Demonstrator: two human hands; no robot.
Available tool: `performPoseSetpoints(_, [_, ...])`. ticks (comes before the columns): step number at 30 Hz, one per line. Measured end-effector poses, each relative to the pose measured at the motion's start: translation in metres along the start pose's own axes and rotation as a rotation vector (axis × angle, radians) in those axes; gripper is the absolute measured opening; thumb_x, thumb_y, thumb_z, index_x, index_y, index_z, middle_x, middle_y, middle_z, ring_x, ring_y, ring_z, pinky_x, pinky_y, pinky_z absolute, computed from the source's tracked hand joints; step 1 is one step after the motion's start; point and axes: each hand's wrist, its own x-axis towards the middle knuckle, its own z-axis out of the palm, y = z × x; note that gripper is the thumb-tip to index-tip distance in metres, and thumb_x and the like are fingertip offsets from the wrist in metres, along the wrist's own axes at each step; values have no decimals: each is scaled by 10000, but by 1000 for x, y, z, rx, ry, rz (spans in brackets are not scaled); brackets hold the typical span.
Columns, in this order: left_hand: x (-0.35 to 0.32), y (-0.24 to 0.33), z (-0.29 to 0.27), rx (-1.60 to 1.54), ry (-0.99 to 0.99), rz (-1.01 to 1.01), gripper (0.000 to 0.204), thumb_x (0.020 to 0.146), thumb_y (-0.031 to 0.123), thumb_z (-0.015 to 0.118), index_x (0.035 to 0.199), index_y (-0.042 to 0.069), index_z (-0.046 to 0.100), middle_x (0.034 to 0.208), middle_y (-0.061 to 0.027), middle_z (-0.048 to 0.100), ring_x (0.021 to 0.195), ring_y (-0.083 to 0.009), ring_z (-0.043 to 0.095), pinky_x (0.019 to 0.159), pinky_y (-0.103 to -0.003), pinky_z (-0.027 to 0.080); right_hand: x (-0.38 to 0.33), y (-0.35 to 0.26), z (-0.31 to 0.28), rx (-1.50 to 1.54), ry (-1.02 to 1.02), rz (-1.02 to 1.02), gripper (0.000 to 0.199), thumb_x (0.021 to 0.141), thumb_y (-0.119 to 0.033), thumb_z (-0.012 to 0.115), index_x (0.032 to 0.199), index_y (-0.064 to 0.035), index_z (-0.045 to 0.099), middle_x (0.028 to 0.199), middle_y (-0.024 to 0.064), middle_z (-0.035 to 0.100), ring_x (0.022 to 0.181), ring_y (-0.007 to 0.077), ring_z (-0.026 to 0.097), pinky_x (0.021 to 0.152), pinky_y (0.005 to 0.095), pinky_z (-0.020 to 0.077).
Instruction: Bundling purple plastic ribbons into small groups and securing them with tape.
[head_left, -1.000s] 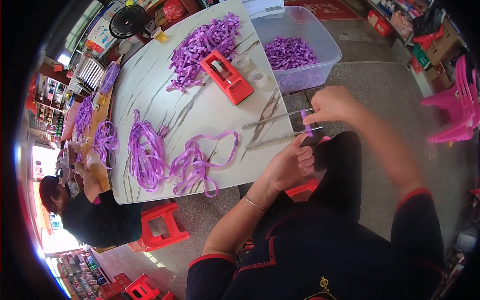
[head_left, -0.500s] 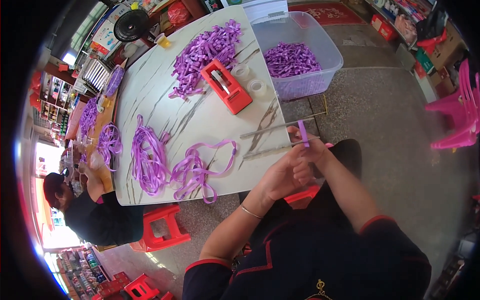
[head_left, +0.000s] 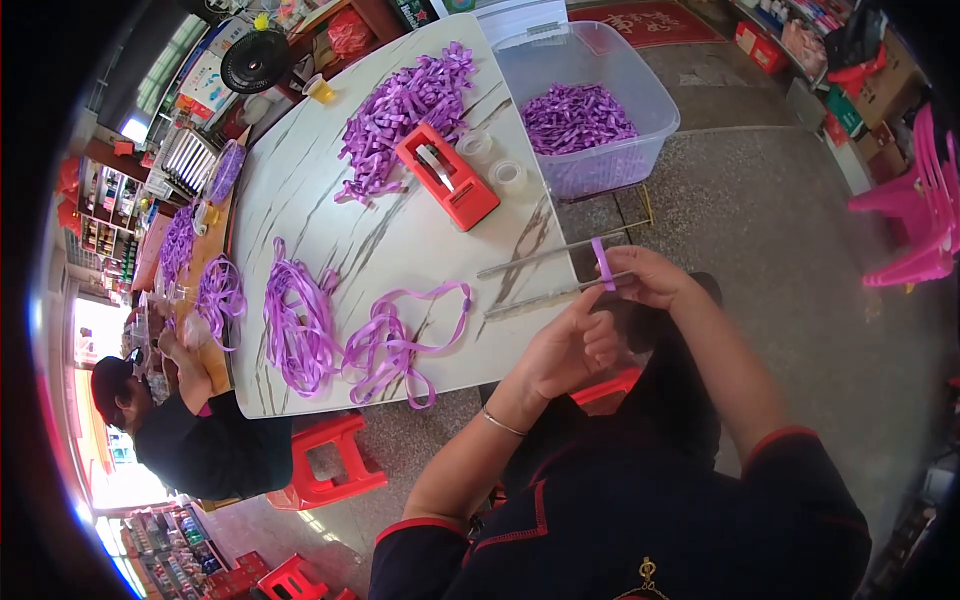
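Observation:
A short strip of purple ribbon [head_left: 603, 262] is wrapped around two thin metal rods [head_left: 530, 262] that jut past the table's right edge. My left hand [head_left: 572, 350] is closed, its thumb and forefinger pinched at the ribbon's lower end by the nearer rod. On the ribbon's right side, my right hand [head_left: 652, 277] has its fingers bent in with the tips against the strip. To the left of the rods, a loose tangle of purple ribbon [head_left: 385, 345] lies on the marble-patterned table [head_left: 400, 240], beside a larger looped bundle [head_left: 300, 330].
A red tape dispenser [head_left: 447, 178] stands beside clear tape rolls [head_left: 508, 176] and a heap of purple ribbon pieces [head_left: 400, 115]. A clear plastic bin [head_left: 610, 165] holds more pieces. At the left, a co-worker [head_left: 200, 440] sits by a red stool [head_left: 330, 465].
My right hand has drawn back from behind the ribbon to its right side, its fingers now bent at the strip. My left hand stays nearly in place.

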Motion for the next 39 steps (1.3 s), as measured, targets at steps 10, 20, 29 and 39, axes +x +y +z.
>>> performPoseSetpoints(10, [0,0,2,-20,9,-3,337,846,84,426,1170,175,443,647,19,288,589,-98,314,569,-234,307,-30,-36,3,-350,84,-41,275,828,-326,559,914,-89,669,655,-98,469,555,9,367,475,173,261])
performPoseSetpoints(20, [0,0,1,-10,-6,3,389,845,90,427,1226,168,404,651,18,292,588,-99,314,572,-233,303,-18,-19,3,-317,105,-63,208,776,-287,635,863,-99,650,691,-76,548,573,25,422,537,187,331])
performPoseSetpoints(29, [-1,2,2,0,21,-18,444,827,84,432,1262,149,368,633,25,280,574,-86,304,568,-225,305,35,58,2,685,-589,-1,206,836,-247,538,921,-65,580,699,-16,551,569,66,509,524,169,391])
performPoseSetpoints(39, [1,1,3,35,4,-14,407,846,95,421,1247,151,385,636,26,280,576,-92,306,571,-227,306,19,29,15,239,-125,-14,249,871,-288,496,949,-66,578,739,-8,551,702,104,559,605,246,450])
